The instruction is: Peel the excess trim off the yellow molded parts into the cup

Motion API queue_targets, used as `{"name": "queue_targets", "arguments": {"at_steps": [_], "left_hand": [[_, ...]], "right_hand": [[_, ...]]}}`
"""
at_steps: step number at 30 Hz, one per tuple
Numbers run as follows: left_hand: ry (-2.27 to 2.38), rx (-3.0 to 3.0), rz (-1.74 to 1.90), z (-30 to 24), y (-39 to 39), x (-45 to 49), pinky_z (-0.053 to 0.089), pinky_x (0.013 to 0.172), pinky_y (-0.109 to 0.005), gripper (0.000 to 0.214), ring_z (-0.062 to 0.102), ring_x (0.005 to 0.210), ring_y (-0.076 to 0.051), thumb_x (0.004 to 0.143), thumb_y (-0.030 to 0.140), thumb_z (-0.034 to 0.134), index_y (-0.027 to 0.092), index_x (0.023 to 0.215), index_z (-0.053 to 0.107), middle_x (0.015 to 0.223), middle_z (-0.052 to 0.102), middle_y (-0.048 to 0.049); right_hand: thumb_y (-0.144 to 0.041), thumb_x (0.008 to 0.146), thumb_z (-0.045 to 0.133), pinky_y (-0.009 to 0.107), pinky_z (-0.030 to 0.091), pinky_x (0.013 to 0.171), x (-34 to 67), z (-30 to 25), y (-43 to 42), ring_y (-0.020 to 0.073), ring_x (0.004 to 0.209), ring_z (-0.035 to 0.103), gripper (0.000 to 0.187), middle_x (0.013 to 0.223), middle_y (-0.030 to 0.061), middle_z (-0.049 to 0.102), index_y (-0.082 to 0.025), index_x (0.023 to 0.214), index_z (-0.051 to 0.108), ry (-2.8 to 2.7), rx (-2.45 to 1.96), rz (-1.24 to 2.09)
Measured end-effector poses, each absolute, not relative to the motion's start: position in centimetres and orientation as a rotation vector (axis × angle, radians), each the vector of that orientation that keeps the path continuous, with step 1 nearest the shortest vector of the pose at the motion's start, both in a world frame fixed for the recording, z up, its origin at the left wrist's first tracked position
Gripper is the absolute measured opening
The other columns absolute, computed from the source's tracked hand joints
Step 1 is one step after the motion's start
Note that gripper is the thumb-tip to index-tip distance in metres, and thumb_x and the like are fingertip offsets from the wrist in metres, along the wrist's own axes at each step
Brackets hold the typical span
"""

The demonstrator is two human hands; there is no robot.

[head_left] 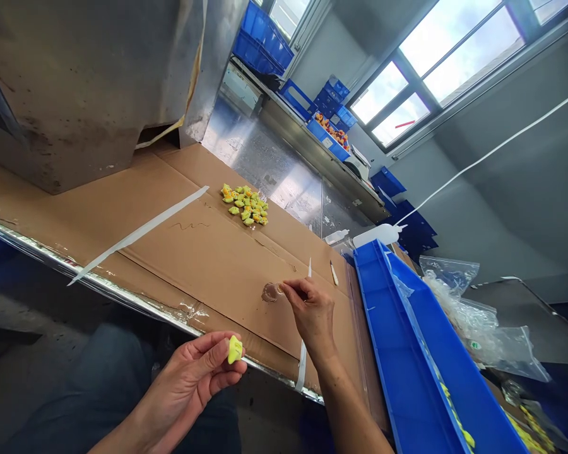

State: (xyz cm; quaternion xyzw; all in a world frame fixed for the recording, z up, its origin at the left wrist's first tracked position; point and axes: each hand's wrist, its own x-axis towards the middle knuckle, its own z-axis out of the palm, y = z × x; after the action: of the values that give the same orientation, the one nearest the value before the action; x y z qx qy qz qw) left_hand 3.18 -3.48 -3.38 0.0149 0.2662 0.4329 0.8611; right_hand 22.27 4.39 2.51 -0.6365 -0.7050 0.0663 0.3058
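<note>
My left hand [196,372] is closed, pinching a small yellow figure [235,349] between thumb and fingertips just off the front edge of the cardboard-covered table. Further right, my right hand [311,309] reaches over the cardboard [208,265] with thumb and forefinger pressed together. Its fingertips meet beside a small, round, clear, shiny patch or dish [270,292] on the cardboard. What they pinch, if anything, is too small to make out. A cluster of yellow figures [247,205] with orange spots lies toward the far edge of the cardboard.
Blue trays [383,340] stand along the right side, with clear plastic bags [483,321] beyond them. A white squeeze bottle [377,235] lies behind the trays. A thin pointed tool [334,273] rests near my right hand. A metal housing [89,82] blocks the far left.
</note>
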Motion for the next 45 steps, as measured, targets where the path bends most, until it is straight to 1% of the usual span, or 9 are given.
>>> {"name": "queue_targets", "arguments": {"at_steps": [6, 10, 17, 22, 26, 32, 36, 41, 45], "left_hand": [[0.583, 0.024, 0.907, -3.0, -3.4, 3.1, 0.057, 0.063, -0.021, 0.013, 0.067, 0.065, -0.014, 0.072, 0.018, 0.071, 0.011, 0.084, 0.072, 0.073, 0.071, -0.0045], [0.6, 0.022, 0.91, -3.0, -3.4, 3.1, 0.057, 0.063, -0.021, 0.015, 0.067, 0.065, -0.015, 0.07, 0.018, 0.073, 0.011, 0.084, 0.072, 0.073, 0.072, -0.0054], [0.661, -0.017, 0.909, -3.0, -3.3, 3.3, 0.058, 0.058, -0.022, 0.024, 0.068, 0.062, -0.017, 0.059, 0.019, 0.081, 0.011, 0.081, 0.072, 0.071, 0.074, -0.0064], [0.619, -0.017, 0.902, -2.5, -3.2, 3.7, 0.058, 0.057, -0.022, 0.021, 0.068, 0.06, -0.017, 0.061, 0.02, 0.079, 0.011, 0.079, 0.072, 0.07, 0.074, -0.0075], [0.588, -0.002, 0.902, -2.1, -3.4, 4.0, 0.057, 0.057, -0.021, 0.021, 0.068, 0.06, -0.016, 0.062, 0.02, 0.079, 0.012, 0.079, 0.072, 0.071, 0.074, -0.0069], [0.485, 0.023, 0.907, -1.7, -3.7, 3.9, 0.056, 0.058, -0.021, 0.019, 0.067, 0.062, -0.015, 0.066, 0.024, 0.076, 0.012, 0.081, 0.071, 0.071, 0.072, -0.0061], [0.464, 0.025, 0.907, -1.7, -4.1, 3.9, 0.055, 0.057, -0.021, 0.019, 0.067, 0.061, -0.015, 0.067, 0.024, 0.076, 0.013, 0.081, 0.071, 0.07, 0.072, -0.0061], [0.411, 0.036, 0.922, -1.8, -4.3, 3.9, 0.054, 0.057, -0.021, 0.019, 0.066, 0.061, -0.014, 0.067, 0.023, 0.076, 0.012, 0.082, 0.071, 0.071, 0.071, -0.0062], [0.414, 0.048, 0.918, -1.7, -4.2, 3.7, 0.054, 0.055, -0.02, 0.02, 0.066, 0.059, -0.014, 0.067, 0.024, 0.076, 0.012, 0.081, 0.071, 0.07, 0.07, -0.0062]], "right_hand": [[-0.024, 0.076, 0.066, 0.028, 0.039, 0.059, 22.2, 2.9, 4.2, 0.0165, 0.059, 0.056, 0.01, 0.064, -0.0012, 0.062, -0.023, 0.067, 0.07, -1.794, -1.682, 0.281], [-0.026, 0.072, 0.07, 0.029, 0.037, 0.059, 22.3, 3.6, 4.1, 0.017, 0.061, 0.053, 0.007, 0.065, -0.0001, 0.062, -0.023, 0.066, 0.071, -1.639, -1.668, 0.446], [-0.034, 0.069, 0.072, 0.024, 0.029, 0.047, 22.8, 5.3, 3.7, 0.0098, 0.046, 0.039, 0.018, 0.05, -0.0032, 0.05, -0.017, 0.065, 0.067, -1.188, -1.509, 0.947], [-0.035, 0.063, 0.077, 0.021, 0.024, 0.043, 21.8, 6.2, 1.8, 0.007, 0.045, 0.034, 0.022, 0.051, -0.0036, 0.047, -0.015, 0.065, 0.068, -0.984, -1.392, 1.185], [-0.033, 0.065, 0.078, 0.019, 0.023, 0.042, 20.2, 6.5, -0.3, 0.0054, 0.044, 0.032, 0.021, 0.05, -0.0039, 0.047, -0.015, 0.065, 0.068, -0.912, -1.331, 1.313], [-0.027, 0.066, 0.08, 0.017, 0.032, 0.044, 17.7, 6.8, -3.0, 0.005, 0.045, 0.042, 0.015, 0.056, -0.0019, 0.058, -0.017, 0.066, 0.069, -0.971, -1.427, 1.268], [-0.029, 0.065, 0.08, 0.018, 0.034, 0.043, 16.9, 6.5, -3.5, 0.0067, 0.046, 0.046, 0.014, 0.056, -0.0022, 0.057, -0.018, 0.066, 0.071, -1.118, -1.465, 1.223], [-0.029, 0.07, 0.075, 0.021, 0.037, 0.048, 16.7, 6.5, -3.5, 0.0091, 0.051, 0.048, 0.01, 0.061, -0.0017, 0.057, -0.019, 0.069, 0.072, -1.292, -1.54, 1.153], [-0.03, 0.071, 0.074, 0.023, 0.037, 0.048, 16.6, 6.8, -3.5, 0.0114, 0.054, 0.048, 0.011, 0.062, -0.0008, 0.057, -0.019, 0.07, 0.072, -1.363, -1.583, 1.089]]}}
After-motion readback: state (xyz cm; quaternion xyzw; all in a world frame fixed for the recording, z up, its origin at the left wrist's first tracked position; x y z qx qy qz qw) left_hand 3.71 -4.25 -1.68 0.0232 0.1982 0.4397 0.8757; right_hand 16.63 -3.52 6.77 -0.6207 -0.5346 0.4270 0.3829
